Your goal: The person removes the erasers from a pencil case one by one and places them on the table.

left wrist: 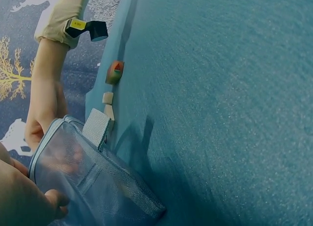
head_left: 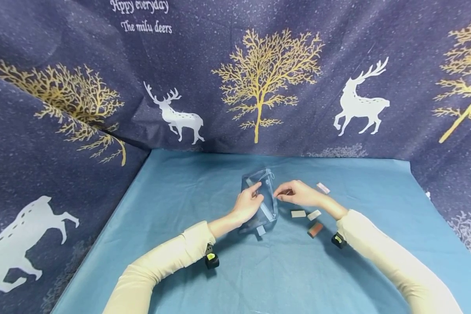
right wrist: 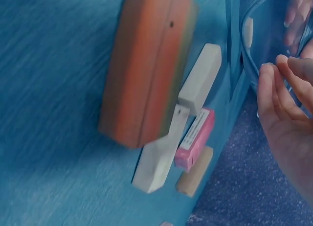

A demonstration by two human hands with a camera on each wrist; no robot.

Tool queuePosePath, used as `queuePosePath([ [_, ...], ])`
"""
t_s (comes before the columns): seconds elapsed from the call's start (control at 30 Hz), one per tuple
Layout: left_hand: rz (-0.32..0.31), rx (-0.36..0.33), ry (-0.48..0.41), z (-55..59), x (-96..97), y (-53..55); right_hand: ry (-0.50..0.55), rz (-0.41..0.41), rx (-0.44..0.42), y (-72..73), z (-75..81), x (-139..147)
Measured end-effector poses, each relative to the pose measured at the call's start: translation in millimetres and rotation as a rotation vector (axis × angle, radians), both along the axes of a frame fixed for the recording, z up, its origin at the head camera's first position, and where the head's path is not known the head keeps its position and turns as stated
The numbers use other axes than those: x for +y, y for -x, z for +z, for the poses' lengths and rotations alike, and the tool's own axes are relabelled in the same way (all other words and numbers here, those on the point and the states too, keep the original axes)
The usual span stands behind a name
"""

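A blue see-through mesh pouch [head_left: 267,203] with a zip edge stands tilted between the hands. My left hand [head_left: 248,205] holds it from the left, with the thumb [left wrist: 57,199] against the mesh in the left wrist view. On the pouch's right side, my right hand [head_left: 299,194] has thumb and fingertips together at the zip edge, pinching it. The right wrist view shows these fingertips [right wrist: 266,72] at the rim. A pale piece [right wrist: 249,33] shows at the pouch in that view. A light fabric tab [left wrist: 96,127] sticks out at one end.
Right of the pouch lie an orange-and-green eraser [head_left: 315,229], two white blocks [head_left: 298,213] and a pink eraser [head_left: 323,188] with a pale label. A beige block [right wrist: 194,172] lies beside the pink one. Behind the blue cloth [head_left: 180,187] hangs a patterned curtain [head_left: 227,78].
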State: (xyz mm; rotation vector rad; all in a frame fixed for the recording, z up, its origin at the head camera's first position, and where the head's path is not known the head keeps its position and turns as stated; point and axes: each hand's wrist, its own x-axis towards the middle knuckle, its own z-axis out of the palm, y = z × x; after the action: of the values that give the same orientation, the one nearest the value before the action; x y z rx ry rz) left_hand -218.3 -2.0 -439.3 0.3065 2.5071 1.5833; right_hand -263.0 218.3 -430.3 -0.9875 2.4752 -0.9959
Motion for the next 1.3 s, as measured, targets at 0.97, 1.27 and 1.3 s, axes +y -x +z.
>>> queuePosePath([
  [0.97,0.036,0.030,-0.006,0.9,1.1,-3.0,-0.012,0.239,-0.055,-6.4,-13.8,-31],
  [1.27,0.044,0.061,-0.016,1.5,1.6,-3.7,-0.010,0.231,-0.091,-6.4,-18.3,-41],
  [1.3,0.044,0.062,-0.017,2.0,1.7,-3.8,-0.014,0.232,-0.094,-5.6,-19.1,-42],
])
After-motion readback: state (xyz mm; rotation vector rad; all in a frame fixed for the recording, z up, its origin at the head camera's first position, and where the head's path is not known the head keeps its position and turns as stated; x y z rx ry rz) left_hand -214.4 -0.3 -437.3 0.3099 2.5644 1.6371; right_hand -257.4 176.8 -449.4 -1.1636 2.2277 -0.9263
